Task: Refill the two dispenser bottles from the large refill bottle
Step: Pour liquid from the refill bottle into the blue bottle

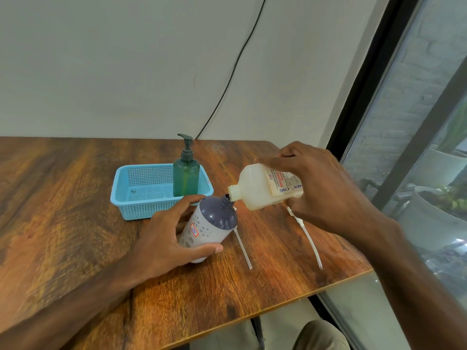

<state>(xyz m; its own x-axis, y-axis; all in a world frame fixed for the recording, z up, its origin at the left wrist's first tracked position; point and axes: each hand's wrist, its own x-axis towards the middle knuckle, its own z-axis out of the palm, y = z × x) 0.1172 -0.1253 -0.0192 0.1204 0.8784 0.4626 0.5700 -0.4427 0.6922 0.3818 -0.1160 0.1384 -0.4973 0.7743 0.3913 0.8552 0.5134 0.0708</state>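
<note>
Right hand (326, 188) fingers clamp tipped refill bottle (262, 190), mouth at grey dispenser bottle (209, 223) neck; left hand (164, 238) grips it, tilted toward 1 o'clock.

A wooden table (63, 203) with strong brown grain stands against a plain pale wall (113, 59). A thin black cable (233, 69) runs down the wall and goes behind the table's far edge. On the right there is a large window (417, 152) with a black frame – behind the glass, plant pots and a white brick wall.
</note>
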